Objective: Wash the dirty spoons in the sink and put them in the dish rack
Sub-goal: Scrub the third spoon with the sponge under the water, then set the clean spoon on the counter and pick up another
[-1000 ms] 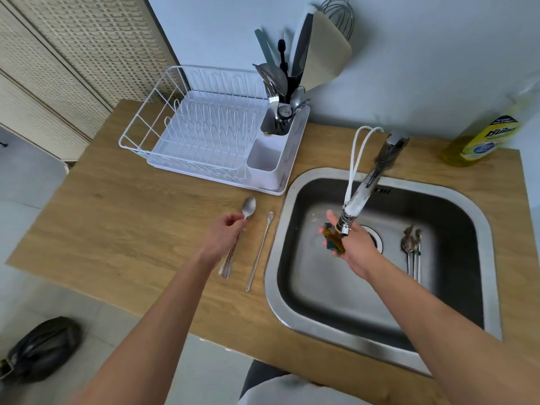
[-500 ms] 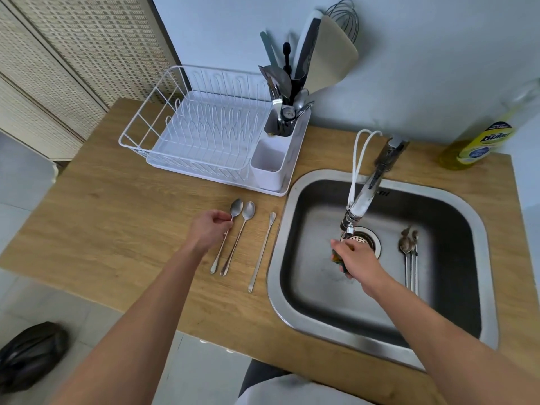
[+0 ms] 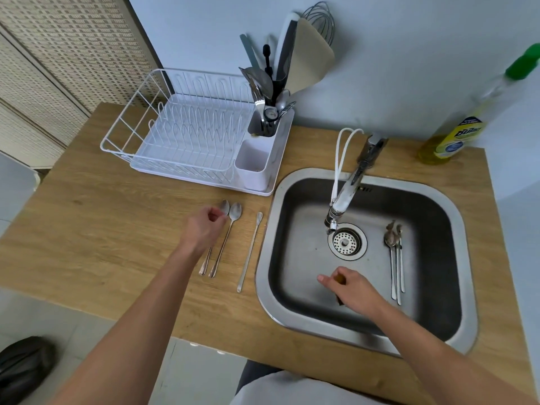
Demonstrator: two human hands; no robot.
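Now our left hand (image 3: 204, 229) sits low over the wooden counter (image 3: 96, 229), fingers curled round the upper handle of the leftmost spoon (image 3: 224, 206), whose bowl shows just past our fingertips and whose handle end pokes out below the wrist. Just beside it, on the right, lies a 2nd spoon (image 3: 230, 226), parallel and not in our grip, and further right a long thin stirrer spoon (image 3: 250, 249) lies alone near the sink's left rim. All 3 rest on the counter in front of the white dish rack (image 3: 190, 133), well short of it.

Our right hand (image 3: 350, 287) is down inside the steel sink (image 3: 292, 287), at the front of the basin, gripping a small brown-orange thing, maybe a sponge (image 3: 339, 279), mostly hidden under our fingers; the forefinger stretches out to the left. The dirty spoons (image 3: 394, 258), 3 as far as we can tell, lie side by side on the sink floor just to the right of this hand, apart from it, bowls toward the back wall and still soiled. The drain strainer (image 3: 346, 244) sits between them and the faucet (image 3: 347, 194), whose nozzle hangs above the drain.

A utensil holder (image 3: 263, 124) at the rack's right end is crowded with tools, and a bottle of yellow dish soap (image 3: 455, 135) stands at the back right corner.
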